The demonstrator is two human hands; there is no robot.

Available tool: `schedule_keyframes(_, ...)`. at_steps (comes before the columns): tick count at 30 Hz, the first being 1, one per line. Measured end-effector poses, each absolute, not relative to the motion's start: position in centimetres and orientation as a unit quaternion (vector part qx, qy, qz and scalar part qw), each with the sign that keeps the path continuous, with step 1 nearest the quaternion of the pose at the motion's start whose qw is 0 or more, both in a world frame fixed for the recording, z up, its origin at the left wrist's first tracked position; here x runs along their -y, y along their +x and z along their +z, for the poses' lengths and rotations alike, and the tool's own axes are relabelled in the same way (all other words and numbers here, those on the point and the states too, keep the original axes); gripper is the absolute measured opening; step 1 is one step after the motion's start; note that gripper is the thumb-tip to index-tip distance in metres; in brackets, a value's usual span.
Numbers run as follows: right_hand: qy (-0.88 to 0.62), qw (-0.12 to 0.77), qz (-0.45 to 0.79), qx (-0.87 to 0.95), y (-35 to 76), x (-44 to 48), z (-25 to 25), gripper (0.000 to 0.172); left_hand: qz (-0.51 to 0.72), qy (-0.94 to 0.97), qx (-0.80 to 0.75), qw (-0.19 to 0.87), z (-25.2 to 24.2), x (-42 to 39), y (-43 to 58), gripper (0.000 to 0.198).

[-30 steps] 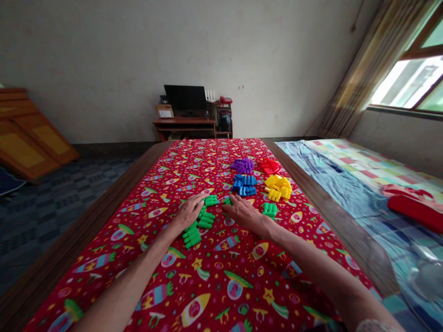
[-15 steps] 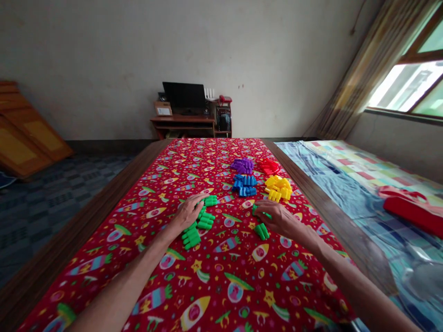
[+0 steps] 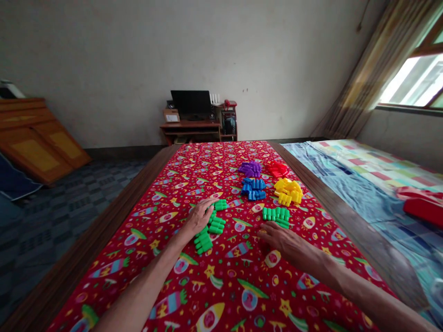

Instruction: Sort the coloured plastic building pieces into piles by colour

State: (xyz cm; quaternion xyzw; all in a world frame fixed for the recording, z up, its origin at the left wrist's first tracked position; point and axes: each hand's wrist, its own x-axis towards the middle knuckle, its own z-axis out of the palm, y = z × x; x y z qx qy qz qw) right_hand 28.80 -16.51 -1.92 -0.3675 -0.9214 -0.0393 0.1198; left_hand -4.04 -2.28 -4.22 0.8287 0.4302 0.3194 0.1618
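Note:
My left hand [image 3: 200,215] lies flat, fingers spread, on a loose group of green plastic blocks [image 3: 209,228] on the red rocket-print cloth [image 3: 221,276]. Lower and to the right, my right hand [image 3: 284,240] rests on the cloth with fingers stretched out and nothing in it. A small cluster of green blocks [image 3: 276,215] sits just beyond its fingertips, apart from it. Farther back lie separate piles of blue blocks [image 3: 254,189], yellow blocks [image 3: 288,191], purple blocks [image 3: 250,168] and red blocks [image 3: 278,168].
The cloth covers a long wooden table [image 3: 107,221]. A bed with a patchwork sheet [image 3: 367,180] and a red item [image 3: 424,205] lies to the right. A desk with a monitor [image 3: 192,103] stands at the far wall, wooden panels [image 3: 38,143] at left.
My right hand moved from the middle green blocks to the right, set a small green cluster below the yellow pile, and drew back open. My left hand stayed on its green blocks.

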Motion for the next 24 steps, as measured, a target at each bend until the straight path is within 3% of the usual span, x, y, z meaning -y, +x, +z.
schedule_keyframes(6, -0.337, 0.127, -0.083, 0.929, 30.7, 14.1, -2.1, 0.036, 0.326, 0.83, -0.421, 0.164, -4.1, 2.4, -4.0, 0.045)
schedule_keyframes(10, -0.326, 0.15, -0.143, 0.922, 30.8, 13.4, -2.1, 0.027, 0.324, 0.828, -0.43, 0.159, -4.3, 2.4, -4.0, 0.044)
schedule_keyframes(18, -0.312, 0.252, -0.136, 0.906, 27.1, 11.4, -0.7, 0.029, 0.328, 0.827, -0.432, 0.148, -4.6, 2.1, -4.1, 0.043)
schedule_keyframes(24, -0.412, 0.239, -0.124, 0.87, 24.2, 10.8, 0.9, 0.026, 0.328, 0.833, -0.422, 0.141, -4.5, 2.3, -4.1, 0.044)
